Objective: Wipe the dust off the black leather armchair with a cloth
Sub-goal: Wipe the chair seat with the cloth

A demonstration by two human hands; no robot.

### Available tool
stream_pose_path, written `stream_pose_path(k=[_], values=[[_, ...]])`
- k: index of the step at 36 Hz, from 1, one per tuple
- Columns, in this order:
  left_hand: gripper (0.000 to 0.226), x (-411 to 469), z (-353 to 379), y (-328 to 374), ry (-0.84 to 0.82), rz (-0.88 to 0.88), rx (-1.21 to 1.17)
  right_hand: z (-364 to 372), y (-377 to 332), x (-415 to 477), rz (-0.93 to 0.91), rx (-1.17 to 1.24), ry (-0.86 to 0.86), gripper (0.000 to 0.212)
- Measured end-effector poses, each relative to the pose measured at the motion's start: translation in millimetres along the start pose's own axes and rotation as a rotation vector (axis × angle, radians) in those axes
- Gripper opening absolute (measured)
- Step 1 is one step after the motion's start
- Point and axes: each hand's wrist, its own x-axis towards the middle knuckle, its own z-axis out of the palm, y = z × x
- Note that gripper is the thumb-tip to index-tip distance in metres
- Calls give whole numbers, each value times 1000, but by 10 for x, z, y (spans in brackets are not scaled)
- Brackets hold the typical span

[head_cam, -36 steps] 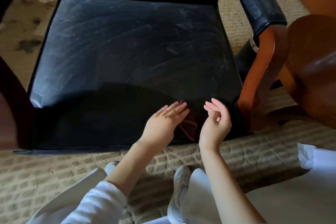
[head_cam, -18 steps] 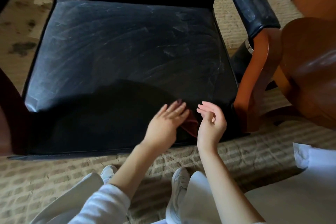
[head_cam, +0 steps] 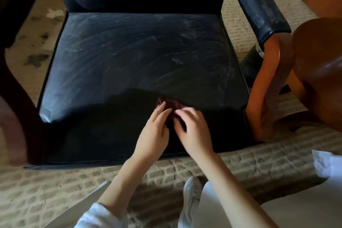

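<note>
Bunching the maroon cloth (head_cam: 171, 104) at the armchair seat's (head_cam: 129, 57) shaded front edge; our right grip (head_cam: 192, 131), lifted and spread a moment ago, now curls onto it; our left grip (head_cam: 153, 133) presses it straight-fingered; we judge wiping can resume.

No text, label, brand or number is readable on the armchair (head_cam: 129, 52) or cloth (head_cam: 170, 102).

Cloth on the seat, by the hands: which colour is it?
The cloth is dark red, almost maroon; the head view shows it.
</note>
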Motion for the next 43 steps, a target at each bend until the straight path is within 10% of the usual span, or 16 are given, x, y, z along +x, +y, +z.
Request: stream_pose_path(k=[6,14,26,35,39,43], values=[[46,-72,-174,-138,49,58,243,179,-202,49,70,-375,-120,61],[49,-98,-220,-298,-16,70,422,39,36,120,51,-396,28,24],[51,-106,-252,-314,-135,52,440,-336,781,229,362,-496,223,29],[55,-46,-297,-270,-169,4,410,198,-96,-36,-11,-399,19,19],[55,-29,-310,-278,-184,-6,423,246,-156,-98,-118,-438,-35,49],[54,-38,-333,-284,-196,-6,414,-92,249,58,53,-521,-15,52]])
